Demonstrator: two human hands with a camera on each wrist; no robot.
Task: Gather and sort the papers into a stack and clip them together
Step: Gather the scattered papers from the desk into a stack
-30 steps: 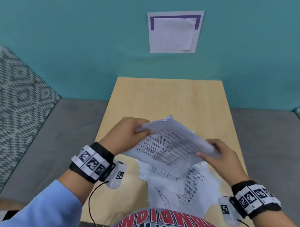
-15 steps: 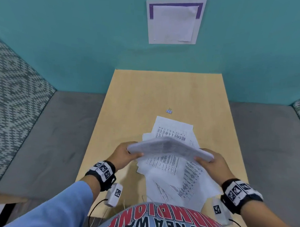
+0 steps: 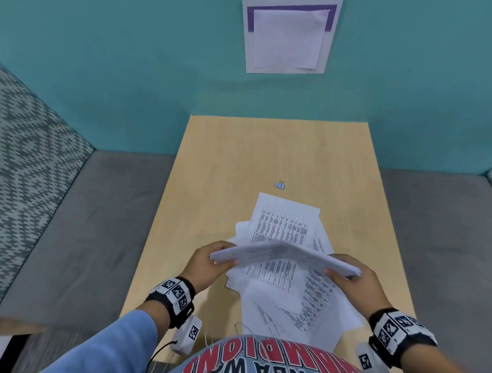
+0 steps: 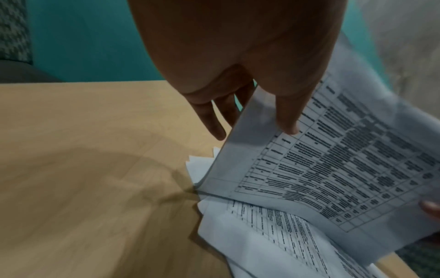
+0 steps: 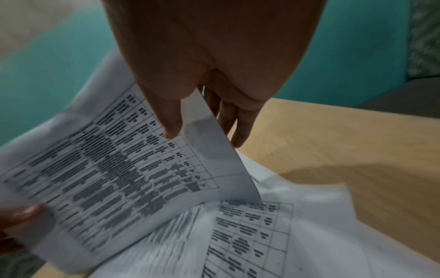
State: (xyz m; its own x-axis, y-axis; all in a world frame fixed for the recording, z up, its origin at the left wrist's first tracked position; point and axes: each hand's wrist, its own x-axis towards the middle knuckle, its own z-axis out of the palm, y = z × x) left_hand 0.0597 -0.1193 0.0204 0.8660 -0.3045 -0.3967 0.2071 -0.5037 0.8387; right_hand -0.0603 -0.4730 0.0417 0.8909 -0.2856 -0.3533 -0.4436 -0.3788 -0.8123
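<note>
papers: gathered bundle (image 3: pixel 285 256) held above loose sheets (image 3: pixel 296 297) on table (image 3: pixel 240 163), left hand (image 3: pixel 208 264) and right hand (image 3: pixel 353 282) pinching its ends. gathering step; next likely collect remaining sheets, then binder clip (image 3: pixel 279 184).

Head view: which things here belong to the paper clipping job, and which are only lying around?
Belong to the job:
- held papers, gripped by left hand and right hand
- loose papers on the table
- binder clip, beyond the papers

Just there:
- sheet on the wall
- patterned cushion
</note>
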